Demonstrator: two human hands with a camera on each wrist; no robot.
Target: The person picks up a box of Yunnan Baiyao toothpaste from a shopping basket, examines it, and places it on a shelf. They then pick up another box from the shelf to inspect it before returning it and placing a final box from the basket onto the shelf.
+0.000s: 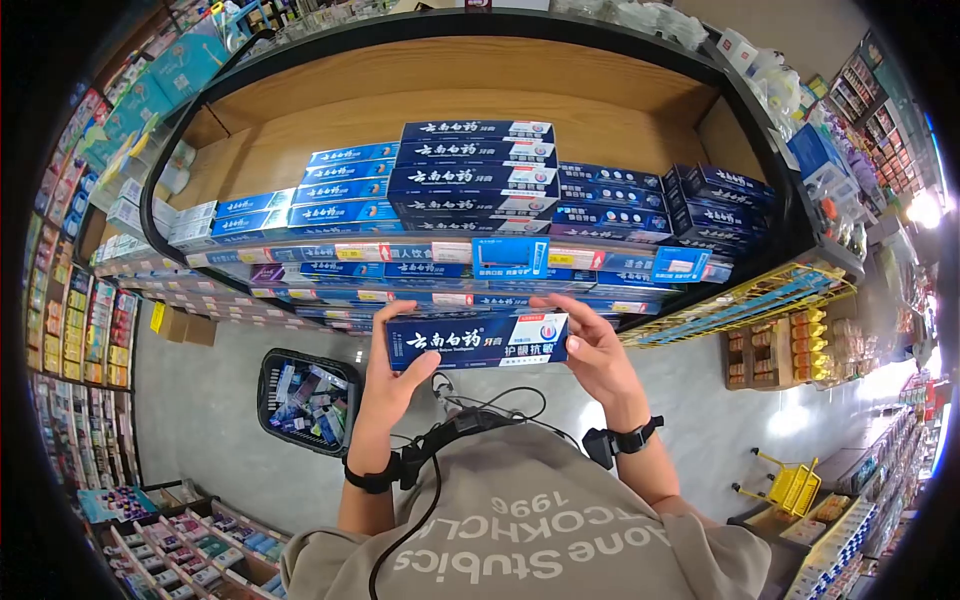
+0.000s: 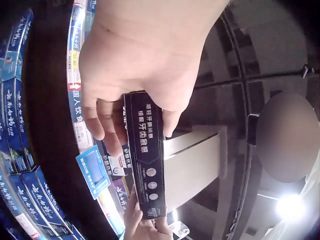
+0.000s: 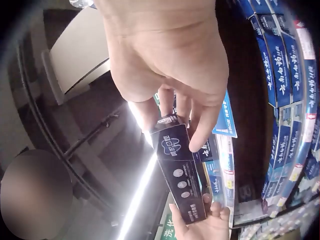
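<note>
A dark blue toothpaste box (image 1: 478, 340) with white lettering is held level in front of the chest, its printed front facing up. My left hand (image 1: 393, 368) grips its left end, thumb across the front face and fingers behind. At the other end my right hand (image 1: 603, 362) pinches it between thumb and fingers. Seen from the left wrist, a long narrow side of the toothpaste box (image 2: 146, 155) shows three round pictures. The right wrist view shows the box (image 3: 177, 167) running from the right hand (image 3: 170, 65) down to the left hand (image 3: 202, 224).
Beyond the hands, a wooden-backed shelf (image 1: 440, 75) carries stacked toothpaste boxes (image 1: 475, 180), with price tags along its edge. A black basket (image 1: 352, 375) full of boxes stands on the floor at left. A yellow cart (image 1: 795, 488) stands at right, and a display bin (image 1: 215, 555) lies lower left.
</note>
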